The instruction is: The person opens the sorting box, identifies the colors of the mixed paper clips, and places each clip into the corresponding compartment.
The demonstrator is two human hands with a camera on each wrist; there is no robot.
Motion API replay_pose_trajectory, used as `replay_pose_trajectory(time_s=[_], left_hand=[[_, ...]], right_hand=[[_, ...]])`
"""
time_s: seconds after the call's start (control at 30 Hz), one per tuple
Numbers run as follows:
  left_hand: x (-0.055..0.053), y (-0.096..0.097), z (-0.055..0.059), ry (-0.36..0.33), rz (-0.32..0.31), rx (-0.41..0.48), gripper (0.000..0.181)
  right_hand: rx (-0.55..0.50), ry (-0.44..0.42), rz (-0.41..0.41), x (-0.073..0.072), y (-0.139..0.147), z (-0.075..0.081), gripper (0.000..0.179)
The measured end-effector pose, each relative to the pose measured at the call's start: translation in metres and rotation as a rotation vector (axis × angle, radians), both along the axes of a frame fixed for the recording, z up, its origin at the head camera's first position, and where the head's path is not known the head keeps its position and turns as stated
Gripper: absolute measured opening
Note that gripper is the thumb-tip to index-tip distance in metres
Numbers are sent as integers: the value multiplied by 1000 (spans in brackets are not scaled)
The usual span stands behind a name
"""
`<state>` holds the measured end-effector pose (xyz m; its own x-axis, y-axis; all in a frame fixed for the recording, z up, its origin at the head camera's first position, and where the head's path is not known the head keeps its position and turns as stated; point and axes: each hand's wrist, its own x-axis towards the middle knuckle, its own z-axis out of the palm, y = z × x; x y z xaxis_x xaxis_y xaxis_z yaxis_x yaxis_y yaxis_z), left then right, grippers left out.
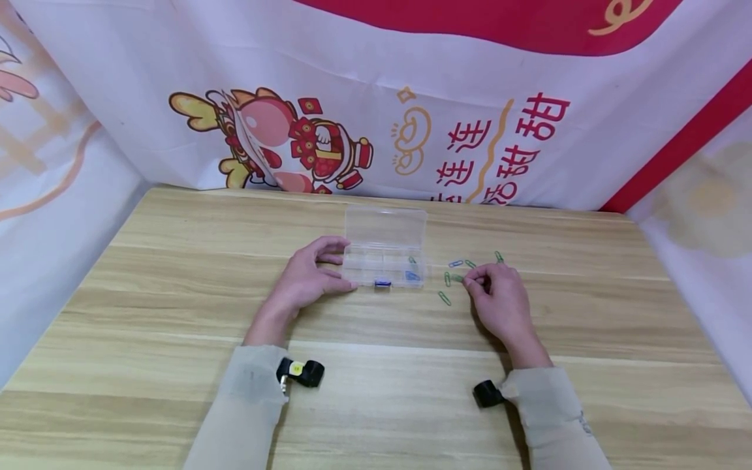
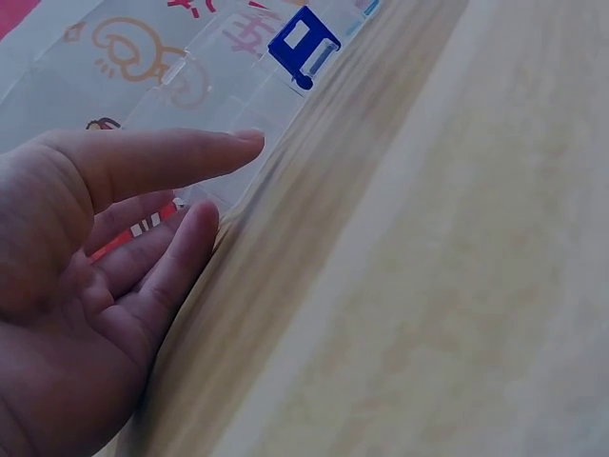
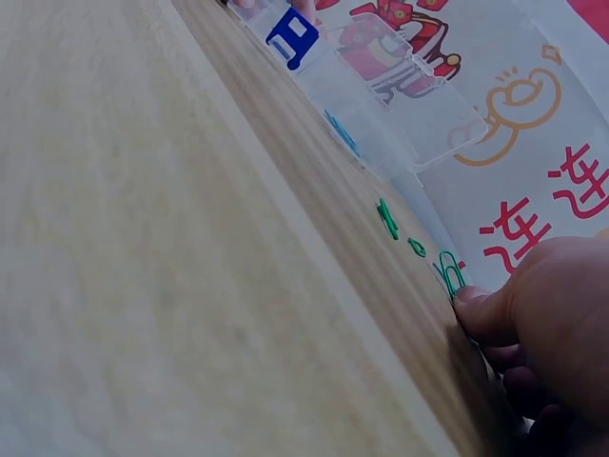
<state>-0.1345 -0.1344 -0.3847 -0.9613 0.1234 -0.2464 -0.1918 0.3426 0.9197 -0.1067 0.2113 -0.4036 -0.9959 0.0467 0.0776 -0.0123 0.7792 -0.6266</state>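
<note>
Right of the clear box (image 1: 383,267), a green paperclip (image 3: 451,270) is pinched by the right hand (image 1: 499,297). At the box's left side, the left hand (image 1: 308,274) is spread. Behind the box, “连连” (image 1: 469,134) and “甜甜” (image 1: 547,116) are printed on cloth (image 1: 276,55).

On the white cloth (image 1: 364,98) behind the tabletop's (image 1: 382,405) far edge, right of its middle, the red characters 连连 (image 1: 469,135) and 甜甜 (image 1: 546,116) stand in slanting columns, each column's lowest character cut off
</note>
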Motion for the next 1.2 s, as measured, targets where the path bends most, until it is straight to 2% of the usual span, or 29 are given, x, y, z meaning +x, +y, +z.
replay_pose_trajectory(time_s=[0.37,0.8,1.2], left_hand=[[2,1,-2,39,-14,-26,82],[3,1,-3,36,-8,-43,81],[2,1,-2,39,-7,-42,81]], right_hand=[[-2,24,0,0,0,-2,13],[-14,15,-5,0,1,-2,14],[-180,-10,0,-5,-11,7,17]])
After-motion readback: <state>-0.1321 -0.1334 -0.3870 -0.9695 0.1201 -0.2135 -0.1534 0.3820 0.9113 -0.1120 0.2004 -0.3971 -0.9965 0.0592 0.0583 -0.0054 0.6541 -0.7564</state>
